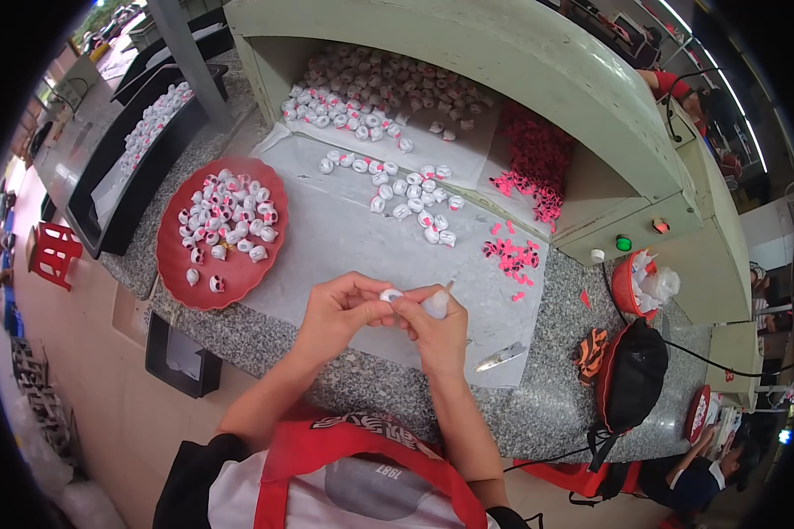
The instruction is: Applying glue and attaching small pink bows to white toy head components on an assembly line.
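Observation:
Over the white paper [326, 238], my left hand [335, 313] is closed, pinching a small white rounded piece [388, 295] between thumb and fingers. Against the same piece rest the fingertips of my right hand [443, 337]. That hand also grips a small whitish squeeze bottle [436, 304] with a thin tip. Farther off on the paper lie several loose white pieces [415, 192] with dark marks. To their right is a scatter of small pink pieces [510, 257]. On the left, a red scalloped plate [172, 256] holds white pieces with pink parts on them.
A greenish metal cabinet [503, 44] arches over heaps of white and pink pieces. A metal blade [500, 357] lies at the paper's right. Beyond are a red basket [625, 286], a black bag [637, 370] and a cable. Black trays [106, 234] stand left; another person sits at lower right.

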### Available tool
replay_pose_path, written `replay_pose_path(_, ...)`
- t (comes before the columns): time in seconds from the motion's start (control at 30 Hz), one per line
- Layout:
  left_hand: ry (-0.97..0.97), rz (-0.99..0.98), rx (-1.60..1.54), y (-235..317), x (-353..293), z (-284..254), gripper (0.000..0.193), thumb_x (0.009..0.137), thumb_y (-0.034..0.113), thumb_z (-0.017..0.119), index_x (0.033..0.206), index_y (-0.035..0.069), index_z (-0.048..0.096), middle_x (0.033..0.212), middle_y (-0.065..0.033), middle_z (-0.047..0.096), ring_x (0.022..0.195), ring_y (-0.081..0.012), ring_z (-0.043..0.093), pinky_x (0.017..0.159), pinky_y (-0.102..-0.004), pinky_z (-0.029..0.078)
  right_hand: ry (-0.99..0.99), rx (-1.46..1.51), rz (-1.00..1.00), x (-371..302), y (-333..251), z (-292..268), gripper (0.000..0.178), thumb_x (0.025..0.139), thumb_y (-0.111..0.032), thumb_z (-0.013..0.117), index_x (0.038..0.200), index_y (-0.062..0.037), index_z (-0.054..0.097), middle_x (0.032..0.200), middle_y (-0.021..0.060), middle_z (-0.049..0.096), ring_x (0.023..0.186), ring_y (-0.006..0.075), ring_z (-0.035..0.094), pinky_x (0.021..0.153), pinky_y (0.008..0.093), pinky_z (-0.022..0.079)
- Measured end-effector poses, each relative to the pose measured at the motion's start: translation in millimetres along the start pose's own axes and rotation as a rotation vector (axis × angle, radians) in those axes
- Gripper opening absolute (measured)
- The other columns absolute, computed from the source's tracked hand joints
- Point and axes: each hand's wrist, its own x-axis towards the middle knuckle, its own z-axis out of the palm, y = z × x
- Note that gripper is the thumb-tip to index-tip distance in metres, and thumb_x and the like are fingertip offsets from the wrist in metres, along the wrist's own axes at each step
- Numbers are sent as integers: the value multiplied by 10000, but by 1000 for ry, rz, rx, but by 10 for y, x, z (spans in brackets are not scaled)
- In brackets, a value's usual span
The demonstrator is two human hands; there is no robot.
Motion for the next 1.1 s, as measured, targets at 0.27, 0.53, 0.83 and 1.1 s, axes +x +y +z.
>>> replay_pose_path(0.27,707,554,1100,297,478,-767,208,744,63,611,952,45,615,863,-87,601,733,-175,595,628,-275,465,117,-204,19,15,-111,-112,202,706,-69,691,837,-31,542,714,8,558,588,57,494,499,200,409)
replay_pose_path(0.53,486,502,1301,-302,1207,-233,204,730,144,636,901,35,611,858,-122,578,671,-263,582,608,-343,464,175,-279,-108,-242,-5,-345,245,731,-38,629,915,-45,468,741,23,529,587,83,513,499,199,403)
replay_pose_path(0.83,-132,-207,-504,87,255,104,332,806,32,557,1126,-19,484,959,-101,581,832,-173,593,716,-239,497,99,-94,-207,-327,-451,-260,292,732,28,553,986,-25,420,817,72,532,663,112,525,577,221,437)
replay_pose_path(1.1,-71,356,88,220,40,520,329,727,-129,567,1043,-48,522,1006,-132,528,936,-200,554,824,-307,491,420,-344,-599,-669,-606,-205,254,710,-131,620,890,18,518,816,79,532,671,105,494,596,208,401)
